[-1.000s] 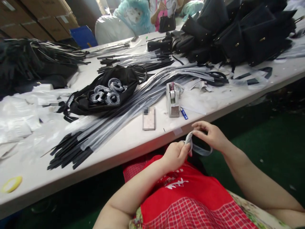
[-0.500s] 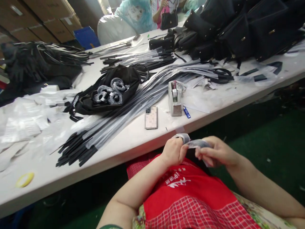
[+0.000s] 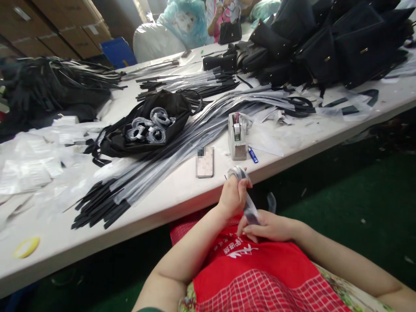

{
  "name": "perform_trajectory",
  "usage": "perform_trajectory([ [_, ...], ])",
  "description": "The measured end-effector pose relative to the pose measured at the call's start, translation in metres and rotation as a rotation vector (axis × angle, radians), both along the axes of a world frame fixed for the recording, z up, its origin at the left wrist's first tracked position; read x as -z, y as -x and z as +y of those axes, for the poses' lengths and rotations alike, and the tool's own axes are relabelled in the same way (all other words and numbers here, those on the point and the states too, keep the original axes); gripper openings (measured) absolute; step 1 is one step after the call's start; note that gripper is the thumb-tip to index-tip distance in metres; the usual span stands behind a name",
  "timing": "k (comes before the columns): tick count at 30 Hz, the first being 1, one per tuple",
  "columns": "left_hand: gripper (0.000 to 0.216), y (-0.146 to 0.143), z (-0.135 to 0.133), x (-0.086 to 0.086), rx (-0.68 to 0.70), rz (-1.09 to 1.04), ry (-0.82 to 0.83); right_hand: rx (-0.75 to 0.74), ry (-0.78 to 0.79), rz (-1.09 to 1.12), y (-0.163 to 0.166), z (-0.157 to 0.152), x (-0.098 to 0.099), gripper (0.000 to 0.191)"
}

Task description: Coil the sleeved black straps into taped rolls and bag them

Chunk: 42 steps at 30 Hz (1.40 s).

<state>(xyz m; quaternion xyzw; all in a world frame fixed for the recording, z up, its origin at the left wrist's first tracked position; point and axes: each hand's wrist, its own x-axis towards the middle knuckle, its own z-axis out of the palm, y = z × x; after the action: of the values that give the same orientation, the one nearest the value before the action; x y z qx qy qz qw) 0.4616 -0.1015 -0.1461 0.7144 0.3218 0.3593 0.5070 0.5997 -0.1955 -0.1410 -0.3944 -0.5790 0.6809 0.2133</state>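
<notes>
A dark strap in clear plastic wrap runs between my hands at the table's front edge, partly coiled. My left hand is closed around the coiled part, which loops over its fingers. Lower and to the right, my right hand grips the strap's hanging length against the red apron. A loose end of the strap shows beyond the right hand. Several finished-looking coils of the same wrapped strap lie in an open black bag on the table.
A tape dispenser, a small blue item and a phone lie near the edge. Long wrapped straps cross the white table. Black bags are piled at the right. A yellow tape ring lies at left.
My left hand has risen slightly with the coil. My right hand has moved left and down, drawing the strap from roughly level to a downward slant.
</notes>
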Motion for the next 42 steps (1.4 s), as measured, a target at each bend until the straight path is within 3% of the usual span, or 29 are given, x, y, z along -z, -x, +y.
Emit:
perform_trajectory([
  [2,0.070,0.008,0.002,0.013,0.062,0.229,-0.276,0.030,0.074,0.121,-0.017,0.000,-0.012,0.040],
  [3,0.072,0.012,0.001,0.016,0.117,0.320,-0.339,0.101,0.071,0.125,-0.029,0.002,-0.016,0.043],
  [5,0.071,0.016,-0.002,0.016,0.226,0.423,-0.301,0.288,-0.034,-0.021,-0.055,0.010,-0.018,0.044],
  [8,0.070,0.015,-0.008,0.001,0.320,0.355,0.101,0.519,-0.338,-0.428,-0.080,0.023,-0.010,0.036],
  [10,0.071,0.014,-0.009,-0.011,0.376,0.209,0.427,0.526,-0.458,-0.548,-0.084,0.027,-0.003,0.035],
  [14,0.070,0.016,0.003,-0.029,0.444,-0.119,0.875,0.407,-0.412,-0.459,-0.074,0.025,0.012,0.041],
  [17,0.066,0.019,0.021,-0.039,0.343,-0.298,1.089,0.418,-0.307,-0.485,-0.060,0.022,0.027,0.051],
  [19,0.065,0.017,0.032,-0.041,0.239,-0.381,1.139,0.414,-0.237,-0.461,-0.044,0.018,0.034,0.049],
  [21,0.062,0.012,0.038,-0.035,0.077,-0.449,1.020,0.329,-0.166,-0.367,-0.023,0.011,0.033,0.046],
  [22,0.059,0.010,0.039,-0.030,-0.027,-0.450,0.873,0.254,-0.125,-0.296,-0.013,0.007,0.030,0.045],
  [24,0.052,0.008,0.035,-0.014,-0.191,-0.315,0.459,0.124,-0.050,-0.118,0.002,0.000,0.017,0.043],
  [25,0.049,0.008,0.031,-0.005,-0.210,-0.183,0.246,0.113,-0.019,-0.024,0.005,-0.002,0.009,0.042],
  [28,0.043,0.013,0.016,0.015,-0.014,0.249,-0.180,0.323,0.040,0.117,-0.010,0.003,-0.007,0.044],
  [31,0.046,0.018,0.006,0.018,0.161,0.460,-0.253,0.440,-0.007,-0.081,-0.043,0.021,-0.006,0.043],
  [34,0.057,0.018,0.008,0.012,0.245,0.480,-0.050,0.384,-0.289,-0.472,-0.069,0.037,0.008,0.040],
  [37,0.067,0.018,0.013,0.010,0.359,0.358,0.397,0.343,-0.492,-0.724,-0.075,0.041,0.021,0.040],
  [39,0.071,0.019,0.016,0.010,0.469,0.194,0.737,0.326,-0.426,-0.651,-0.065,0.038,0.029,0.046],
  [42,0.074,0.014,0.021,0.009,0.555,-0.117,1.094,0.392,-0.098,-0.233,-0.034,0.031,0.040,0.064],
])
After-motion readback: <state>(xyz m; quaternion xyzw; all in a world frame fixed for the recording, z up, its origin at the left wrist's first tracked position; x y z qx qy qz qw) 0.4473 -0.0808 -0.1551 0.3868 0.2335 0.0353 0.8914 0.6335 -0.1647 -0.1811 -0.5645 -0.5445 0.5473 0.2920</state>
